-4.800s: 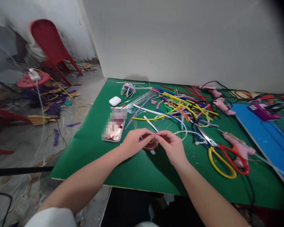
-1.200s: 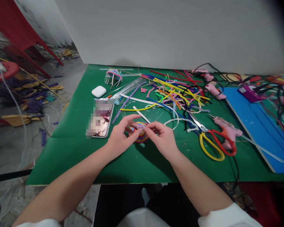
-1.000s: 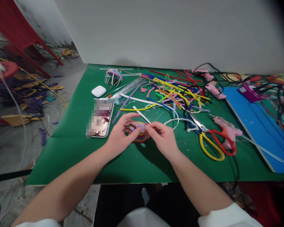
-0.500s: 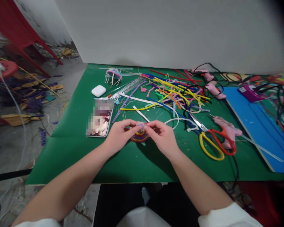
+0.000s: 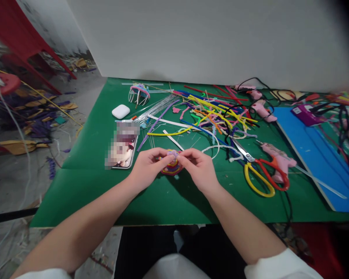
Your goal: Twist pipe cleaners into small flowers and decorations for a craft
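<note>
Between my hands, above the green tabletop [image 5: 104,197], is a small round piece of coiled pipe cleaners [image 5: 171,169] in red, yellow and purple, with a lilac bit on top. My left hand [image 5: 150,164] pinches it from the left, thumb against the lilac part. From the right, my right hand [image 5: 198,166] pinches at the same part with thumb and forefinger. The fingertips nearly meet and cover much of the piece. Left of my left hand lies a phone [image 5: 128,155] with its screen lit.
Behind my hands lies a pile of coloured pipe cleaners [image 5: 212,112]. Scissors [image 5: 257,170] and a pink glue gun [image 5: 279,159] lie to the right, beside a blue board [image 5: 314,155]. A white case [image 5: 121,111] and a small pipe-cleaner umbrella shape [image 5: 139,92] stand at the back left.
Almost nothing differs. Both hands keep their pinch on the coiled piece, and the whole view has shifted very slightly.
</note>
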`<move>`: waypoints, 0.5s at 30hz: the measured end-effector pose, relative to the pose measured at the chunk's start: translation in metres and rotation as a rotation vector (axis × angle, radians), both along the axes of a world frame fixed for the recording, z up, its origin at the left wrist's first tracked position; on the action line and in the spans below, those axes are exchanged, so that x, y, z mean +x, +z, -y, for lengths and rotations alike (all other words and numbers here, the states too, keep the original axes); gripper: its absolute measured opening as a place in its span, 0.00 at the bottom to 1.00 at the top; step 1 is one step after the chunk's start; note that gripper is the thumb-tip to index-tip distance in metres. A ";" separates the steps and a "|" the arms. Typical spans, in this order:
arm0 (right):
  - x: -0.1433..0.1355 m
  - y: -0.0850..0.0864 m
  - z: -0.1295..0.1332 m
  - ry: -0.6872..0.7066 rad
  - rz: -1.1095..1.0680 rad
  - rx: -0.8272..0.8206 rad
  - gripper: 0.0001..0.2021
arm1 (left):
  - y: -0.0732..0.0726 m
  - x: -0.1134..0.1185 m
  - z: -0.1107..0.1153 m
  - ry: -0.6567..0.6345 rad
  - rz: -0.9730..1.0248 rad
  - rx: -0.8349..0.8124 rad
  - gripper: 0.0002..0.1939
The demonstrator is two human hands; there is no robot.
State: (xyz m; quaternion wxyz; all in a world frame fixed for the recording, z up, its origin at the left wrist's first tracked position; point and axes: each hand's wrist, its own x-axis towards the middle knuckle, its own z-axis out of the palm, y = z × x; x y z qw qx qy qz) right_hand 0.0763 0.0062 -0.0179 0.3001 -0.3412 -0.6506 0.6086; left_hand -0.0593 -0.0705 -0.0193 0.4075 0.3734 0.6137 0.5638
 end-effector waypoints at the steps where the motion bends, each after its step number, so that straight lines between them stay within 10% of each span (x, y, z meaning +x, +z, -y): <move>1: 0.000 0.000 0.000 0.004 -0.008 -0.017 0.09 | 0.000 0.000 0.000 0.000 0.003 0.002 0.13; 15: -0.002 -0.004 -0.002 0.026 -0.084 -0.151 0.09 | -0.004 0.002 0.001 0.022 0.049 0.006 0.12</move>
